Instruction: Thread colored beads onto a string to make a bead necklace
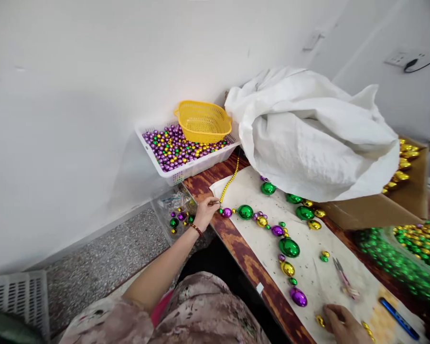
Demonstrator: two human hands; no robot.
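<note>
Left forearm [165,272]: bare, extended forward and rightward from a loose, pinkish floral-print fabric sleeve [107,315]. Left wrist: ringed by a bracelet of round, reddish-brown beads [197,231]. Left hand [207,213]: thumb and forefinger drawn together in a pinch at the tips. Right hand [338,325]: at lower edge of view, fingers curled; grip unclear; forearm out of frame. Hands set well apart, left farther forward.

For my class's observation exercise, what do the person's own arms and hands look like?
The left hand is bare, with a reddish beaded bracelet at the wrist; a loose, pale pink sleeve with darker patterning covers the upper arm. The right hand is bare; no sleeve shows there.
</note>
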